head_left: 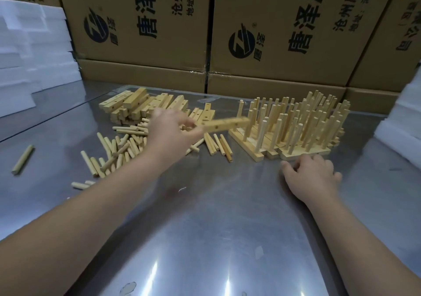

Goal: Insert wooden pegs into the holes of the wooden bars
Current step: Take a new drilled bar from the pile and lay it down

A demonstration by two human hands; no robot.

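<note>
My left hand [169,134] holds a wooden bar [224,124] with holes, blurred by motion, lifted above the table between the piles. Beneath and left of that hand lies a scatter of loose wooden pegs [114,150]. A heap of empty wooden bars [136,105] sits behind them. On the right stand several finished bars with upright pegs [293,127], packed side by side. My right hand [312,174] rests palm down on the table, its fingertips at the front edge of those finished bars, holding nothing.
The work surface is a shiny metal table [216,227]. Large printed cardboard boxes [273,34] wall off the back. White foam blocks [29,52] stack at the left and another at the right edge [401,122]. A lone peg [22,159] lies far left.
</note>
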